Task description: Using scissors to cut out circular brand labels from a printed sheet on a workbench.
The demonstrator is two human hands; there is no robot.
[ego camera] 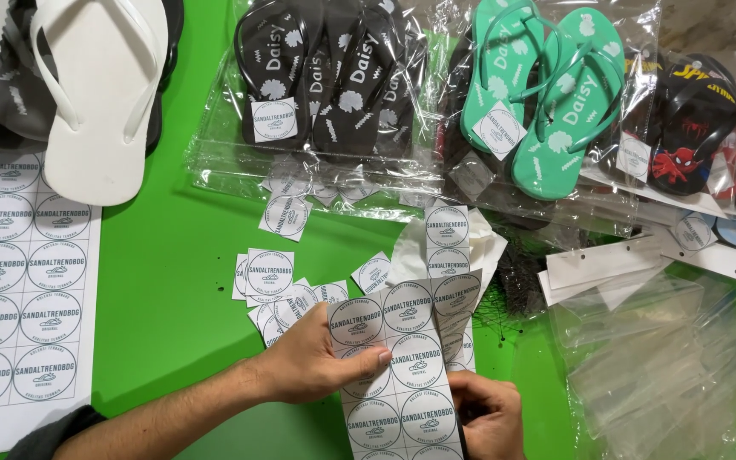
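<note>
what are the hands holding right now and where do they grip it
Both hold a cut strip of round stickers: the left hand pinches its left edge, the right hand grips its lower right edge.

Sticker sheet [402,366] in both hands: thin white paper, matt, printed round labels. Desk [181,281]: smooth matt green surface. Bags [666,366]: clear glossy plastic film, crinkled, reflective. White flip-flop [100,102]: matt foam rubber, smooth straps. Teal flip-flops [547,94] and dark flip-flops [325,77]: same matt foam, inside glossy bags.

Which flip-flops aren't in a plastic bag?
The white flip-flops at the top left. They lie bare, while the dark pair and the green pair sit inside clear bags.
</note>
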